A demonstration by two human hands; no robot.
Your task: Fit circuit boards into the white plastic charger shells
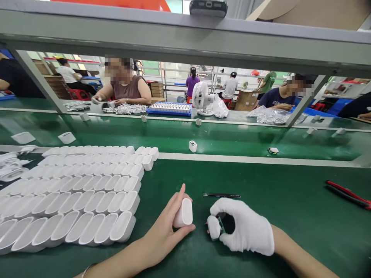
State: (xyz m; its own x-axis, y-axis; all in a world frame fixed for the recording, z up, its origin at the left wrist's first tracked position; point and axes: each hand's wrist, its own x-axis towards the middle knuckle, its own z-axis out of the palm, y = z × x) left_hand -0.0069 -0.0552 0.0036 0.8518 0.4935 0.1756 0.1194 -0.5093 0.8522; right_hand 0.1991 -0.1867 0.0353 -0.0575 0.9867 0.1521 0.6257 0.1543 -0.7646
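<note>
My bare left hand [166, 227] holds a white oval plastic housing [184, 213] between thumb and fingers, its flat rounded end turned toward the right. To its right, my right hand [243, 227], in a white glove, is closed on a small green circuit board [222, 224], which the gloved fingers partly hide. Black tweezers [222, 195] lie on the green bench just beyond the right hand. Left of my hands, rows of open white housings [95, 227] stand close together.
Pliers with red and black handles [348, 194] lie at the far right. Beyond a pale rail, a green conveyor belt [232, 141] carries a white housing [193, 146] and a small part [273, 150]. A metal shelf beam [174, 36] crosses overhead. Co-workers sit opposite, near a white fan [199, 96].
</note>
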